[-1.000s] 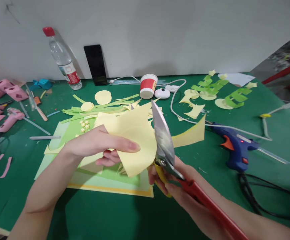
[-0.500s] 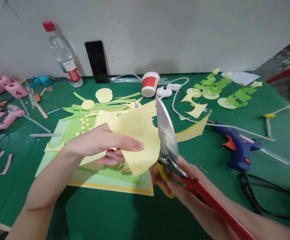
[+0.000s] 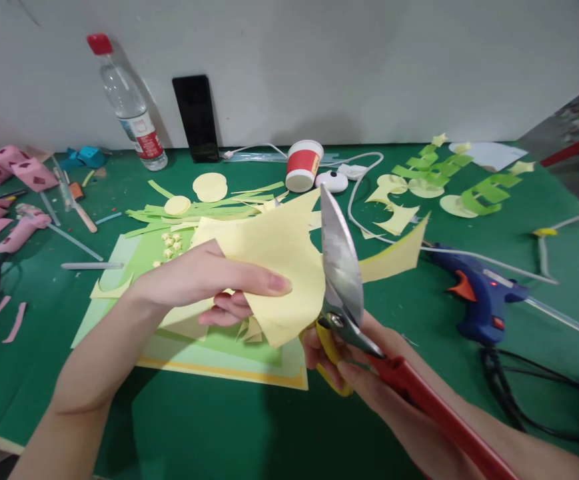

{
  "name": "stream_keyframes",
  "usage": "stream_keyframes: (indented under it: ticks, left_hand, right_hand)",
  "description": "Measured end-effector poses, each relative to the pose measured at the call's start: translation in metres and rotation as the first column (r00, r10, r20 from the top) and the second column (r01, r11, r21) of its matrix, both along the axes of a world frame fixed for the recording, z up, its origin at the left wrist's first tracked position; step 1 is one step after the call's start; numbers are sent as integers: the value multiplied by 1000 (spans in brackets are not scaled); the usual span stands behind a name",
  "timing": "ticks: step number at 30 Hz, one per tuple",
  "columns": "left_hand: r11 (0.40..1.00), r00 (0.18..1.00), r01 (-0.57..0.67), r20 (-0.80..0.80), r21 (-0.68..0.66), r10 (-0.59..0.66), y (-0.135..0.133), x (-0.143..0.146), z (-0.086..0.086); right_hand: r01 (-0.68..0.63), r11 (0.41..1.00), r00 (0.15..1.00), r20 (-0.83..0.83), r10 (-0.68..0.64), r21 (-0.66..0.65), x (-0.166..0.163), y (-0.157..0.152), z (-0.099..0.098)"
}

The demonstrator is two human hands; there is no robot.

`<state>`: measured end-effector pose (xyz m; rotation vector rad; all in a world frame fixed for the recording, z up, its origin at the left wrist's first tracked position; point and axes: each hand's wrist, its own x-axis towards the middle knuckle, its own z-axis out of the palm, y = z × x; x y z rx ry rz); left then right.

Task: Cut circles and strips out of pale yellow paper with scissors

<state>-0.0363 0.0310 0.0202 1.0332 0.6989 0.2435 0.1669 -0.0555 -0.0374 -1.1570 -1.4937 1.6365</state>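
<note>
We hold the paper (image 3: 279,247) and scissors (image 3: 340,267) slightly farther right than a second ago. Our left hand (image 3: 226,273) pinches the paper above the sheets (image 3: 209,355); our right hand (image 3: 364,382) grips the scissors, blades at the paper's right edge. Green counter (image 3: 414,307) separates the scissors from the glue gun (image 3: 484,307).

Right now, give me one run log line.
left grip: pinching yellow paper | right grip: holding scissors | scissors: at paper's edge | blue glue gun: on green table
</note>
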Motion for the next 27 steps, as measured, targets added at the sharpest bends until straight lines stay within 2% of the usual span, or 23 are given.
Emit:
stream_keyframes:
  ticks: [8, 16, 23, 27]
  left_hand:
    - [1000, 1000, 13, -3, 10, -13, 2, -1, 0]
    - [1000, 1000, 12, 26, -12, -12, 2, 0, -1]
    - [1000, 998, 4, 60, -15, -3, 1, 2, -1]
    - [1000, 998, 24, 64, -8, -24, 2, 2, 1]
  right_hand:
    - [-64, 998, 995, 81, 62, 19, 2, 4, 2]
    - [-39, 999, 999, 0, 39, -20, 4, 1, -9]
    - [-62, 996, 998, 7, 62, 72, 4, 2, -10]
    - [-70, 995, 998, 7, 69, 73, 6, 1, -11]
